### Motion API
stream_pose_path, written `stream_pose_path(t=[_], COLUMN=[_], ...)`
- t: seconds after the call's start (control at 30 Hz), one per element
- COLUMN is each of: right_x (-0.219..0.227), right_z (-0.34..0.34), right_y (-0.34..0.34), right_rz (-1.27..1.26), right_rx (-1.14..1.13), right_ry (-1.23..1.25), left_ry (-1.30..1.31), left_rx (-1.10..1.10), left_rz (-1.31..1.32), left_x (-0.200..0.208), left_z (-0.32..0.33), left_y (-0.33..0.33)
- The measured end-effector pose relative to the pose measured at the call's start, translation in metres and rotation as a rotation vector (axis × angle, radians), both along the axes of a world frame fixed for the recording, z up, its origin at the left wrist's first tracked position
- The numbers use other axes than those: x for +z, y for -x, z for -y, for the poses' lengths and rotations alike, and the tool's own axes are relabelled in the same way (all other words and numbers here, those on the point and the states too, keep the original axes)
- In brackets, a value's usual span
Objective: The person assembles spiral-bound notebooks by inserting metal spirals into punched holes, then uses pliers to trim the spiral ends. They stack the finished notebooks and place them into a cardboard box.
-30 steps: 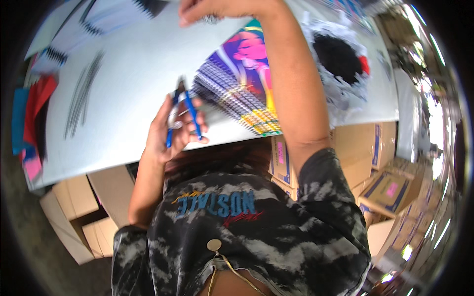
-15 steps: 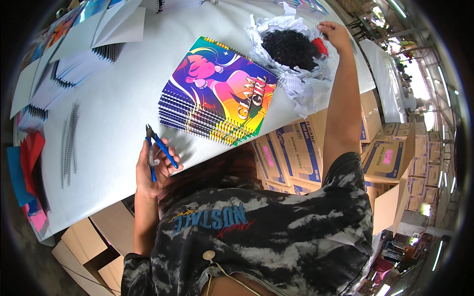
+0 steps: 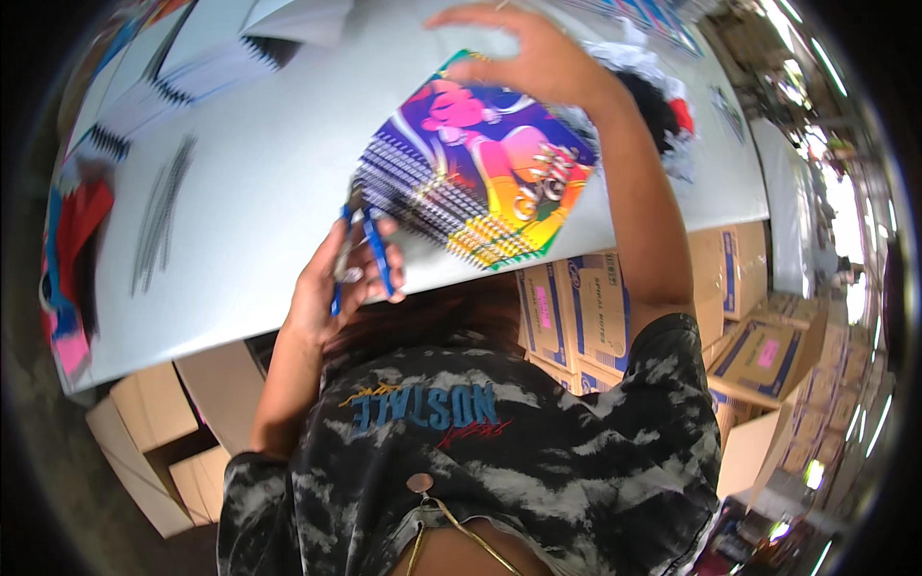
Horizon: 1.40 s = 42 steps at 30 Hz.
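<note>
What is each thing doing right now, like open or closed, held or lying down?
Left hand: closed around the pliers.
Pliers: blue handles, held, tip at the notebooks' spiral edge.
Right hand: open, fingers spread, above the notebooks.
Notebooks: closed, stacked on the table.
Table: white, holding the stack.
Boxes: cardboard, stacked under the table.

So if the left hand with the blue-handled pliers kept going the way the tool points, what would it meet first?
Most likely the near corner of the colourful spiral notebook stack; the pliers in the left hand point at its wire binding, though depth is unclear.

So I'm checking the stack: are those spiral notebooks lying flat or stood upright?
Flat: the colourful spiral notebooks lie stacked, covers up, on the white table.
</note>
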State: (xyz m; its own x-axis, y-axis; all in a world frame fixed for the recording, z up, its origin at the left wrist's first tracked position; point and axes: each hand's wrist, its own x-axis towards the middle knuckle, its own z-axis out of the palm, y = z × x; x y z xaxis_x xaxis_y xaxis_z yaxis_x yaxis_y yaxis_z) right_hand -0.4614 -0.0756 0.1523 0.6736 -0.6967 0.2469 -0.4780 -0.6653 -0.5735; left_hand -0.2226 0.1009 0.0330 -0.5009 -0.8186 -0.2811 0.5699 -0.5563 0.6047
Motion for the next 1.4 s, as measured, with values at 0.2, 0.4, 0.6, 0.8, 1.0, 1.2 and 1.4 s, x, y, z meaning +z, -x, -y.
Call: stream_pose_path(t=[0.2,0.4,0.6,0.8,1.0,1.2,1.4], right_x=[-0.057,-0.057,-0.062,-0.059,-0.061,-0.062,-0.064], right_z=[-0.024,-0.023,-0.025,-0.029,-0.028,-0.027,-0.028], right_y=[-0.043,-0.045,-0.043,-0.048,-0.048,-0.048,-0.048], right_rz=[-0.272,-0.289,-0.254,-0.267,-0.220,-0.211,-0.225], right_rx=[0.165,0.197,0.180,0.163,0.182,0.190,0.169], right_ry=[-0.007,0.030,0.051,0.055,0.092,0.128,0.100], left_ry=[0.046,-0.007,0.282,0.214,-0.112,0.232,-0.077], left_rx=[-0.086,-0.139,-0.126,-0.140,-0.223,-0.173,-0.210], left_rz=[-0.054,-0.157,0.793,0.497,-0.272,0.678,-0.054], left_x=[0.016,0.011,0.028,0.010,0.001,0.019,-0.002], left_z=[0.023,0.034,0.038,0.035,0.039,0.036,0.032], left_y=[0.015,0.009,0.001,-0.002,-0.012,-0.009,-0.019])
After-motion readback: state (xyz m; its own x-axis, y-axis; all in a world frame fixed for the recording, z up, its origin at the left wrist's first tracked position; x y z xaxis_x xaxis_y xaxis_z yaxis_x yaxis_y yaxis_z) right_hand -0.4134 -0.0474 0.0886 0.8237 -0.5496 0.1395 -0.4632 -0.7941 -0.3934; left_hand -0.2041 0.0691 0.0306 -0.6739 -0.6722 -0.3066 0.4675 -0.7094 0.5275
